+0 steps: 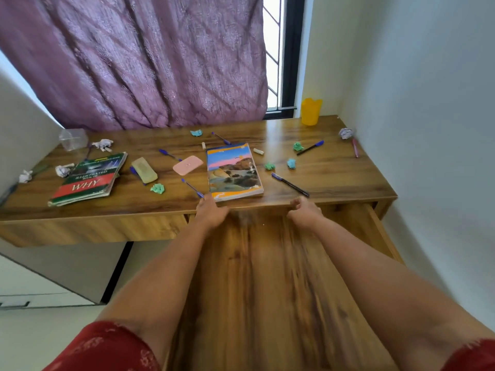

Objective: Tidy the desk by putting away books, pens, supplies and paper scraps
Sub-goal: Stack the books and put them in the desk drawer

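Purple curtain (128, 62) hangs behind the counter, covering most of the window (278, 49) — dark frame & a diagonal grille show at its right edge. White wall (428, 89) to the right. Low left: pale floor (40, 338) w/ a grey cabinet (67, 266) beside the counter, partly tucked beneath.

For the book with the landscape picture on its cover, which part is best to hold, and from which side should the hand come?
Take the landscape book by its near short edge, coming from the desk's front. It lies flat with that edge almost at the front rim, just beyond the left hand, so a thumb on top and fingers under the edge would probably lift it. A blue pen lies close on its left.
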